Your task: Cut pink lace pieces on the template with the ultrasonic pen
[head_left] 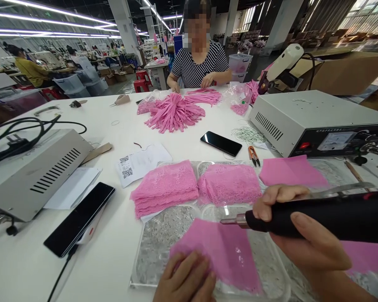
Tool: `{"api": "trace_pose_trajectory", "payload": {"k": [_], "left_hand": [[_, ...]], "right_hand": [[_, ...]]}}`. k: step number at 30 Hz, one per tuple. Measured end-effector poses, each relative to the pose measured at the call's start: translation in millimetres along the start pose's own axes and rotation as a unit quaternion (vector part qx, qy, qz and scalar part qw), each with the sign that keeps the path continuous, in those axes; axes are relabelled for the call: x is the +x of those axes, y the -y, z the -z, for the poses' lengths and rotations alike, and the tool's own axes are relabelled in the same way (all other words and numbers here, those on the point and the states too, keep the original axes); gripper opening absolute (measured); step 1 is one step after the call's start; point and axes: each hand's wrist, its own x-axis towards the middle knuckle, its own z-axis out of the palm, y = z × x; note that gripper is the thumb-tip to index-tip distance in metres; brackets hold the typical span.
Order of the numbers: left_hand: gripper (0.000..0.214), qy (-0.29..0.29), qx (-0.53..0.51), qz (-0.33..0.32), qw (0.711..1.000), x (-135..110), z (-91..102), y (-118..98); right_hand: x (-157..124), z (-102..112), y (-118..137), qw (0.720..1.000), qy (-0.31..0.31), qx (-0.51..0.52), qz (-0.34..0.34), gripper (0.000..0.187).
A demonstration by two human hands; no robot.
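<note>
My right hand [315, 235] is wrapped round a black handheld ultrasonic welding gun [330, 214]. Its narrow metal tip points left, over the upper edge of a pink fabric piece [229, 256]; I cannot tell whether it touches. My left hand [187, 277], slightly blurred, has its bent fingers pressed together on the fabric's lower left part, so its fingertips are partly hidden. The fabric lies on a clear, shallow plastic tray [157, 239] with a grey mottled surface. Just behind are a stack of pink lace pieces [166, 188] and a second lace stack [229, 182].
Grey control boxes stand left [38, 167] and right [318, 121]. Phones lie left [80, 218] and centre [221, 143], near orange thread snips [253, 156]. Across the table a person in a striped top [201, 65] handles pink strips [176, 113]. More pink fabric [291, 170] lies right.
</note>
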Motion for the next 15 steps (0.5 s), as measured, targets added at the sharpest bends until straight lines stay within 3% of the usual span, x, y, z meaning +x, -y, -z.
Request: {"api": "trace_pose_trajectory", "payload": {"k": [5, 15], "left_hand": [[0.034, 0.002, 0.005, -0.005, 1.0, -0.2, 0.2, 1.8], [0.032, 0.016, 0.024, -0.026, 0.999, -0.8, 2.7, 3.8]], "right_hand": [[-3.5, 12.8, 6.3, 1.0, -0.011, -0.01, -0.024, 0.017], [-3.0, 9.1, 4.2, 1.0, 0.0, -0.014, -0.016, 0.016]]}}
